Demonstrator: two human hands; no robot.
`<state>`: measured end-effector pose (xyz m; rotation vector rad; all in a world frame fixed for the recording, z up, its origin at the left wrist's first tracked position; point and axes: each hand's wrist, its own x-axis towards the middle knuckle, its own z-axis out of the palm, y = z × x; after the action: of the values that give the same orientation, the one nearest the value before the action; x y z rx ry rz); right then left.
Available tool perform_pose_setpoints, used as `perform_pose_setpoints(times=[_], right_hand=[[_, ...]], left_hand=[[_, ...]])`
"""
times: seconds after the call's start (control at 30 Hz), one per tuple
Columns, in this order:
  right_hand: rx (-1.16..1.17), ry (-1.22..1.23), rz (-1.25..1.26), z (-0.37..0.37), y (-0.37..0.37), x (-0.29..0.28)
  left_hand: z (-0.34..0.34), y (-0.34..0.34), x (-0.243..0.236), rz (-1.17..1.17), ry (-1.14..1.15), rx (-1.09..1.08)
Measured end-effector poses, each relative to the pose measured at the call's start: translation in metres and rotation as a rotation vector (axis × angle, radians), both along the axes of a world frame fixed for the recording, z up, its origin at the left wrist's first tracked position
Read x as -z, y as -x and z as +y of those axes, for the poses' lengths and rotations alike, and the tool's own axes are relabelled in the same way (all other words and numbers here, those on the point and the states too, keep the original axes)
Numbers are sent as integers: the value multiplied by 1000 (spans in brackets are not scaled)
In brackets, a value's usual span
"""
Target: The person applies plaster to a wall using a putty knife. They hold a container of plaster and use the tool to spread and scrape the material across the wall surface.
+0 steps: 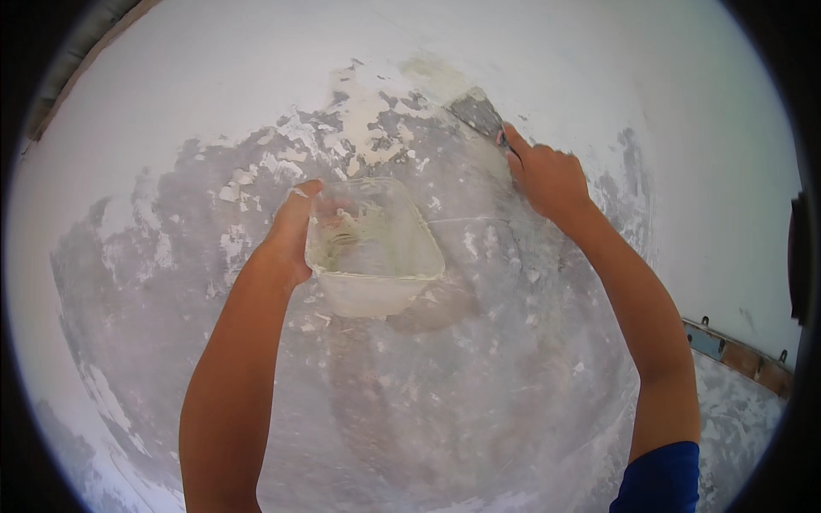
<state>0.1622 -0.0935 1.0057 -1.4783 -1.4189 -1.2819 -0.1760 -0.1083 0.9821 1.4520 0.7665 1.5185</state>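
My left hand grips the left side of a clear plastic tub, with the thumb over its rim. Pale putty smears the tub's inner walls and rim. Up and to the right, my right hand is closed around the handle of a putty knife. The handle is mostly hidden in the fingers. Its wide, putty-smeared blade lies against the wall, beside a damp-looking greenish patch of putty.
A patchy wall fills the view, grey where bare, with flaking white paint around and above. At the right, a strip with metal hooks is fixed low on the wall. A dark object stands at the right rim.
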Motion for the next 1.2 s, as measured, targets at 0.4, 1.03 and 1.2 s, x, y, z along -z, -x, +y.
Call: perform_pose_setpoints(times=[0.4,1.03,1.2], right_hand=[[-134,191,177,-15,49,142],[-156,-48,243,41,41,77],[-162,60,263,28,53,129]], left_hand=[[1,-3,0,-32,3,-4],[22,-6,-1,-34,-49,44],[32,-3,-13,-58,6,-22]])
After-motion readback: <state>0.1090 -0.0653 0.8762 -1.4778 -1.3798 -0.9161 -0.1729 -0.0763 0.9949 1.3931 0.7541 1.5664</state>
